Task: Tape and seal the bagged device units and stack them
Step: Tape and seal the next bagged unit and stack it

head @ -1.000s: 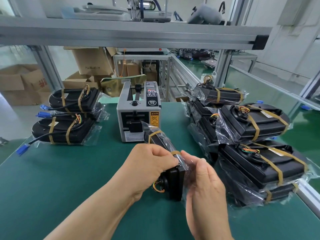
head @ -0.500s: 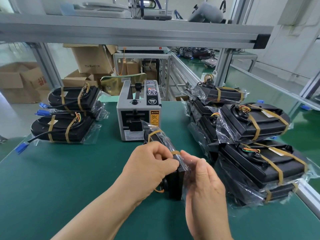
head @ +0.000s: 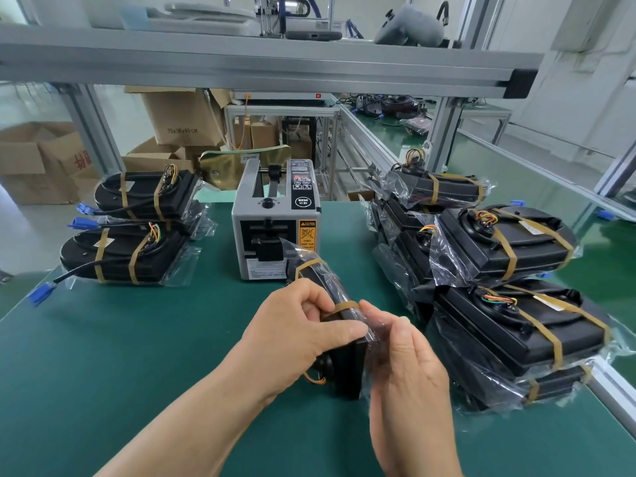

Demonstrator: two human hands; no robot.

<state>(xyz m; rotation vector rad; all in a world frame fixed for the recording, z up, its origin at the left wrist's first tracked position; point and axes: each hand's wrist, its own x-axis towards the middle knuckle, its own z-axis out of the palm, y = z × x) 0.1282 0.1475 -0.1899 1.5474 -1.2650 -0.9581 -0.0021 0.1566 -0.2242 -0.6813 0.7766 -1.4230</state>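
Note:
A black device unit in a clear plastic bag (head: 347,366) stands on edge on the green mat at centre. My left hand (head: 296,332) grips its near top, fingers pressing a brown tape strip (head: 346,305) that crosses the edge. My right hand (head: 402,359) holds the bag's loose plastic against the unit's right side. A second tape strip (head: 308,265) wraps the far end. Two taped bagged units (head: 127,253) lie at the left. Several taped units (head: 509,290) are stacked at the right.
A grey automatic tape dispenser (head: 275,225) stands right behind the held unit. Blue connectors (head: 41,292) on cables stick out from the left units. An aluminium frame rail (head: 612,383) borders the mat on the right. Cardboard boxes (head: 186,115) sit beyond the table.
My left thumb and fingers have slid along the tape strip on the unit's top edge, pressing it down. The unit and my right hand have stayed almost where they were.

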